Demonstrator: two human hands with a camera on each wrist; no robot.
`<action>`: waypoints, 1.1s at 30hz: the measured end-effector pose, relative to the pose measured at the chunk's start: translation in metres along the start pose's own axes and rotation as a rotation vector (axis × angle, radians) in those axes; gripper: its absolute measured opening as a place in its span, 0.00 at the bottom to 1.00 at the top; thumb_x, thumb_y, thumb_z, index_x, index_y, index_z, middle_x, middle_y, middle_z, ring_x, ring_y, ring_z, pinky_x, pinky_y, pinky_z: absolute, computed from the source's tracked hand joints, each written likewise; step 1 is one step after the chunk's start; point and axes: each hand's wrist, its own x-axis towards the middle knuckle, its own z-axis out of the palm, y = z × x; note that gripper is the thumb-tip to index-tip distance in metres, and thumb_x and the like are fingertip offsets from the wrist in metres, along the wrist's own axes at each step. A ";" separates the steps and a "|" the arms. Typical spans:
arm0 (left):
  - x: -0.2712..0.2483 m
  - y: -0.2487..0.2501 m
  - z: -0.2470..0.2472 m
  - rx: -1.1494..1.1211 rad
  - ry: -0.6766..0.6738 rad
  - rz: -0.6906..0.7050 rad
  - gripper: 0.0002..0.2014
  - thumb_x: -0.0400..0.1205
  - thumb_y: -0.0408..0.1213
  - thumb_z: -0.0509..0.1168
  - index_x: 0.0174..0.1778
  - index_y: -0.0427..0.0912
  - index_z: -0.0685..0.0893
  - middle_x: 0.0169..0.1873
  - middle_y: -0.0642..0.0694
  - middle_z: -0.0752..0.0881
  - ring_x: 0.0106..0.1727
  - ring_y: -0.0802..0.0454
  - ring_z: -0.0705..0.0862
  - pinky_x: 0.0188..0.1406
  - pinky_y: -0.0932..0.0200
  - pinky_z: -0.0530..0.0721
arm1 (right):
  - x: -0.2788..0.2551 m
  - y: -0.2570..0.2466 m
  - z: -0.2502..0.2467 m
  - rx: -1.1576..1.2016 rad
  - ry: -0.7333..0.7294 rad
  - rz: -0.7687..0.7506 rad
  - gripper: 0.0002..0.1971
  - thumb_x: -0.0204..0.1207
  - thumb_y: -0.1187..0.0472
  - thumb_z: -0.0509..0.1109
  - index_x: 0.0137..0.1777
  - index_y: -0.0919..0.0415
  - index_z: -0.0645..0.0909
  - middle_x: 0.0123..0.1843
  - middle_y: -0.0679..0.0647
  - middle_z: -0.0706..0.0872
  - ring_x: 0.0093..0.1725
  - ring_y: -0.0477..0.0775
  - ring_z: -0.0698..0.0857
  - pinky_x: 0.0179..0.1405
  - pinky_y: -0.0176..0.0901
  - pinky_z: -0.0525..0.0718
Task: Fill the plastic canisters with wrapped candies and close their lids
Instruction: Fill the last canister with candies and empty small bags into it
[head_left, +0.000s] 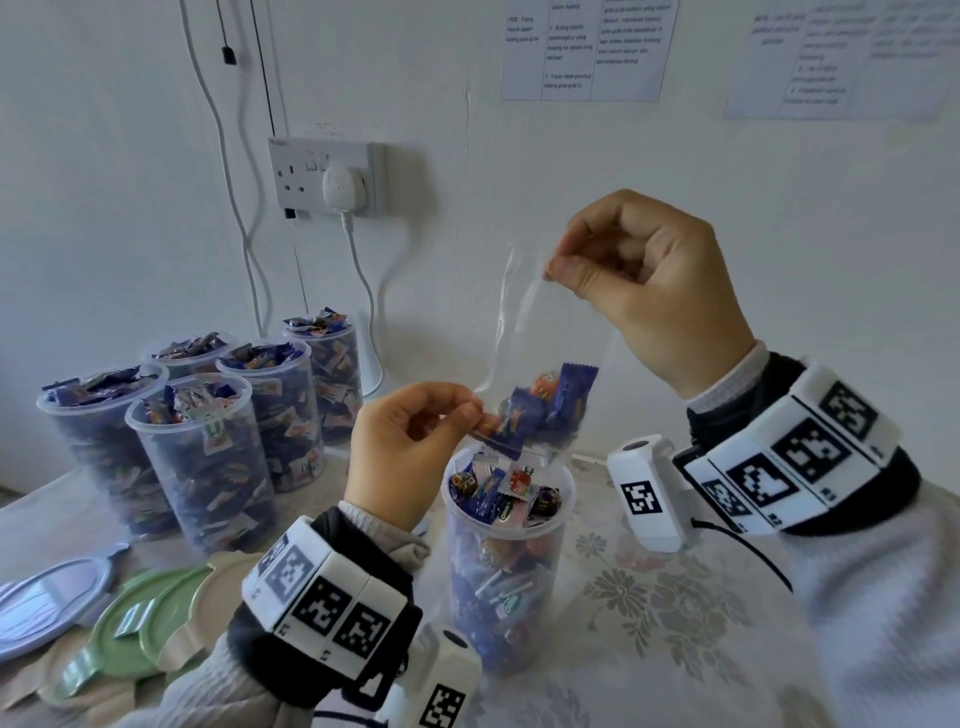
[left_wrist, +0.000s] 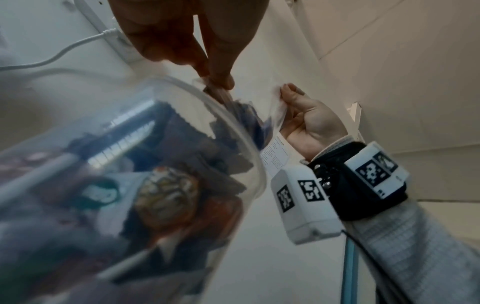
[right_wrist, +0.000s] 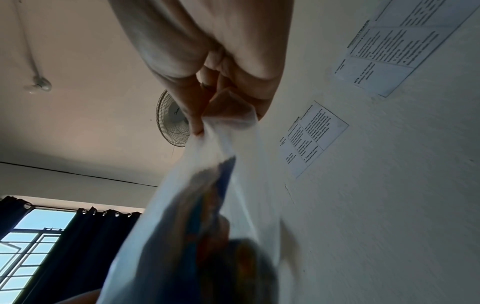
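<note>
Clear plastic bag (head_left: 540, 364) hangs mouth-down, long axis near vertical, over the open canister (head_left: 509, 561) I'm filling; my right hand (head_left: 654, 291) pinches its top corner, my left hand (head_left: 410, 447) its lower edge. Five canisters (head_left: 208, 467) behind stand full but uncapped, their lids (head_left: 135, 623) lying on the table, so I judge all the closing remains.

Head view: bright, even, soft (edges bowed).
My wrist views: dim, blurred; daylight from window (right_wrist: 33, 236).
</note>
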 end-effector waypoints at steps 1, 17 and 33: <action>0.000 0.000 0.001 0.023 0.013 0.021 0.08 0.74 0.22 0.69 0.36 0.41 0.85 0.28 0.51 0.89 0.32 0.57 0.88 0.37 0.70 0.84 | 0.001 -0.001 0.000 -0.006 0.001 -0.009 0.07 0.71 0.67 0.75 0.41 0.55 0.81 0.38 0.55 0.89 0.38 0.50 0.88 0.42 0.38 0.85; -0.001 0.003 0.003 0.204 -0.037 0.047 0.13 0.79 0.21 0.62 0.36 0.44 0.78 0.31 0.50 0.82 0.28 0.66 0.81 0.29 0.74 0.78 | 0.002 -0.002 0.001 0.030 0.054 -0.028 0.09 0.70 0.68 0.75 0.39 0.53 0.80 0.38 0.53 0.87 0.37 0.48 0.85 0.40 0.34 0.82; 0.005 0.001 -0.005 0.243 0.019 0.174 0.06 0.73 0.33 0.73 0.37 0.48 0.83 0.33 0.59 0.86 0.30 0.62 0.78 0.29 0.71 0.75 | 0.010 -0.011 -0.007 -0.012 0.091 -0.045 0.10 0.71 0.68 0.75 0.39 0.53 0.79 0.36 0.49 0.86 0.32 0.41 0.82 0.34 0.30 0.79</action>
